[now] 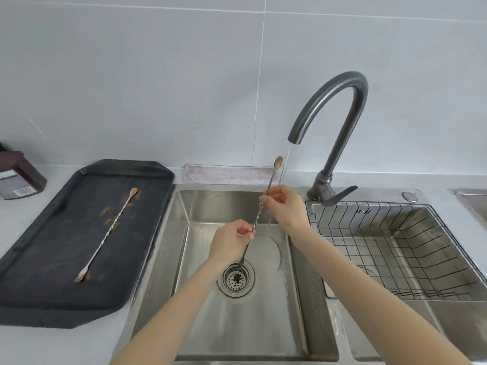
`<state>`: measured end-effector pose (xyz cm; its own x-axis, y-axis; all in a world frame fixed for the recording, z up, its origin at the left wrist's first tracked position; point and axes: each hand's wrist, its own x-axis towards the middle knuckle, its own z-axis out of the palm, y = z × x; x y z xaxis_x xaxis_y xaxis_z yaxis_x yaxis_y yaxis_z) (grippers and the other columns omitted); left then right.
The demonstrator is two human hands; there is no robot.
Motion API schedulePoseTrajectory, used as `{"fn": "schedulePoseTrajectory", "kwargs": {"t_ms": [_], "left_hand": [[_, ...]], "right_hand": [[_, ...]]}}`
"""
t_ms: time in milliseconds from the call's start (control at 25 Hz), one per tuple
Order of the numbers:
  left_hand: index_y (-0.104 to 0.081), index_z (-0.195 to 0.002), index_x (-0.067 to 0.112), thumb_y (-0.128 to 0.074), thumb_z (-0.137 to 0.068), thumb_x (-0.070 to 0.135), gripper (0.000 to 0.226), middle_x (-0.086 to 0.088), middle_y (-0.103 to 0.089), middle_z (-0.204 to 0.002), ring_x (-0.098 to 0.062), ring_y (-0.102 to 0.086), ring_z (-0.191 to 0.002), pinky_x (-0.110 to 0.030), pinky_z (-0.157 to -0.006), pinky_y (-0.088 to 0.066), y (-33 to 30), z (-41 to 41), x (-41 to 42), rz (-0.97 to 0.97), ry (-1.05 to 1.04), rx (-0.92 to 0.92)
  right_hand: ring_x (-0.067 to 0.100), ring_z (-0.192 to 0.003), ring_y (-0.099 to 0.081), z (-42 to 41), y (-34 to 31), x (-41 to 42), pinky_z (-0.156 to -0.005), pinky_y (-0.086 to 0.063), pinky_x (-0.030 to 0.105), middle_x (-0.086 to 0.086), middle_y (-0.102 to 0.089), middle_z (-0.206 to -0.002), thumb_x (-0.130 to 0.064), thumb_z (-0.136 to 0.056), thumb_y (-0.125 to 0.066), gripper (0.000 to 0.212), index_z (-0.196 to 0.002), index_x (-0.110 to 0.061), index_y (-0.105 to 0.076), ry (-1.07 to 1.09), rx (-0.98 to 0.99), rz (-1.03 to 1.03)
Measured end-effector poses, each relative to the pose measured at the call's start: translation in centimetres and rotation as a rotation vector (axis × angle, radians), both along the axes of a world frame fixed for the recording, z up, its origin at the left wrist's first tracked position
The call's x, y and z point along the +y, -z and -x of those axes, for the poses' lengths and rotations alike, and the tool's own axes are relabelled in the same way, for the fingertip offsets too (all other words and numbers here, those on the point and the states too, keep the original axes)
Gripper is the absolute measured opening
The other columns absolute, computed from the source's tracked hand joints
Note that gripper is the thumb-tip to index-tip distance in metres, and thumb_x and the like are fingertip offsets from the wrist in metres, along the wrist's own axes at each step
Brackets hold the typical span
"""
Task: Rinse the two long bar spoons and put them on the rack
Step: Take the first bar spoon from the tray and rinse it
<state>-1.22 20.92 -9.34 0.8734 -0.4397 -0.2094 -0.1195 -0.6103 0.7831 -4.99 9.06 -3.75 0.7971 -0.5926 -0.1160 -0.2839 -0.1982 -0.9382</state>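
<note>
One long bar spoon [271,177] is held tilted over the steel sink [184,206], bowl end up near the water stream, forked end down above the drain. My right hand [286,206] pinches its upper shaft and my left hand [233,239] pinches the middle. Water runs from the grey tap [340,101] just right of the spoon's bowl. The second bar spoon [108,233], soiled with brown powder, lies diagonally on the black tray [39,285] to the left. The wire rack [395,248] sits in the right basin, with nothing in it.
The drain strainer [236,279] holds dark bits. A folded grey cloth [229,173] lies behind the sink against the tiled wall. A dark brown box [18,177] stands at far left. The tap's lever [340,194] points right.
</note>
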Motion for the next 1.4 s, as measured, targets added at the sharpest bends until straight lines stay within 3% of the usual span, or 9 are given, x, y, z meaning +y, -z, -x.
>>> {"fn": "schedulePoseTrajectory", "kwargs": {"t_ms": [440, 560, 760, 920, 960, 1000, 1040, 1200, 1400], "left_hand": [[-0.068, -0.096, 0.008, -0.061, -0.085, 0.018, 0.017, -0.008, -0.071, -0.1, -0.013, -0.06, -0.089, -0.011, -0.066, -0.037, 0.7, -1.0, -5.4, 0.037, 0.085, 0.067], [-0.069, -0.082, 0.015, -0.061, -0.085, 0.024, 0.012, -0.004, -0.072, -0.082, -0.01, -0.059, -0.079, -0.011, -0.071, -0.04, 0.0, -1.2, -6.6, 0.138, 0.084, 0.083], [-0.07, -0.066, 0.015, -0.057, -0.088, 0.024, 0.027, 0.007, -0.056, -0.053, 0.001, -0.048, -0.046, -0.015, -0.057, -0.035, -0.8, -1.6, -7.4, 0.154, 0.032, 0.047], [-0.073, -0.089, 0.007, -0.055, -0.09, 0.019, 0.022, -0.012, -0.069, -0.065, -0.024, -0.047, -0.058, -0.004, -0.047, -0.032, -1.2, -1.4, -7.5, 0.163, 0.052, -0.008], [-0.072, -0.086, 0.011, -0.053, -0.09, 0.019, 0.021, -0.012, -0.059, -0.094, -0.023, -0.046, -0.059, -0.005, -0.05, -0.032, -1.2, -1.4, -7.6, 0.152, 0.067, -0.016], [-0.071, -0.083, 0.014, -0.053, -0.091, 0.02, 0.02, 0.014, -0.041, -0.057, -0.015, -0.046, -0.056, -0.01, -0.055, -0.034, -1.3, -1.4, -7.6, 0.145, 0.071, -0.015], [-0.071, -0.084, 0.013, -0.053, -0.09, 0.02, 0.021, 0.003, -0.062, -0.054, -0.009, -0.048, -0.057, -0.013, -0.056, -0.034, -1.3, -1.5, -7.7, 0.148, 0.057, -0.013], [-0.073, -0.095, 0.009, -0.061, -0.086, 0.025, 0.022, -0.002, -0.07, -0.078, -0.01, -0.057, -0.074, -0.011, -0.06, -0.036, -1.9, -1.8, -7.6, 0.193, -0.022, -0.009], [-0.073, -0.097, 0.011, -0.06, -0.086, 0.028, 0.024, -0.017, -0.075, -0.095, -0.02, -0.064, -0.072, -0.001, -0.053, -0.038, -2.6, -1.9, -7.4, 0.181, 0.0, -0.099]], "right_hand": [[0.017, -0.077, -0.062, -1.0, 1.2, -5.2, -0.082, -0.054, 0.032, 0.004, -0.067, -0.081, -0.014, -0.082, -0.063, 0.006, -0.088, -0.013, -0.063, -0.015, 0.021, -0.006], [0.01, -0.068, -0.056, -1.0, 1.7, -5.3, -0.06, -0.043, 0.005, -0.001, -0.063, -0.078, -0.016, -0.083, -0.063, 0.012, -0.092, -0.009, -0.065, -0.025, 0.044, 0.015], [0.001, -0.066, -0.055, -0.8, 1.4, -5.2, -0.054, -0.041, 0.0, 0.001, -0.065, -0.081, -0.018, -0.084, -0.063, 0.011, -0.091, -0.01, -0.066, -0.016, 0.017, 0.028], [0.004, -0.071, -0.059, -0.9, -0.5, -5.4, -0.067, -0.045, 0.013, -0.001, -0.066, -0.083, -0.015, -0.083, -0.064, 0.012, -0.094, -0.013, -0.066, -0.026, -0.091, 0.014], [0.008, -0.074, -0.061, -0.9, -0.8, -5.3, -0.071, -0.045, 0.014, -0.001, -0.067, -0.084, -0.015, -0.083, -0.064, 0.013, -0.095, -0.018, -0.065, -0.035, -0.117, 0.006], [0.011, -0.077, -0.062, -0.9, -1.0, -5.3, -0.073, -0.045, 0.015, -0.001, -0.068, -0.084, -0.015, -0.083, -0.064, 0.015, -0.096, -0.023, -0.062, -0.042, -0.133, 0.01], [0.013, -0.08, -0.063, -0.8, -1.2, -5.2, -0.076, -0.047, 0.018, -0.001, -0.069, -0.085, -0.015, -0.083, -0.063, 0.017, -0.096, -0.026, -0.06, -0.046, -0.141, 0.018], [0.017, -0.088, -0.066, -1.0, -1.7, -4.9, -0.087, -0.049, 0.029, 0.005, -0.071, -0.087, -0.01, -0.091, -0.048, 0.017, -0.096, -0.02, -0.061, -0.059, -0.18, 0.019], [-0.004, -0.067, -0.063, -1.4, -2.6, -5.2, -0.076, -0.05, 0.018, -0.008, -0.066, -0.072, -0.013, -0.09, -0.053, 0.011, -0.088, -0.019, -0.062, -0.093, -0.243, 0.018]]}}
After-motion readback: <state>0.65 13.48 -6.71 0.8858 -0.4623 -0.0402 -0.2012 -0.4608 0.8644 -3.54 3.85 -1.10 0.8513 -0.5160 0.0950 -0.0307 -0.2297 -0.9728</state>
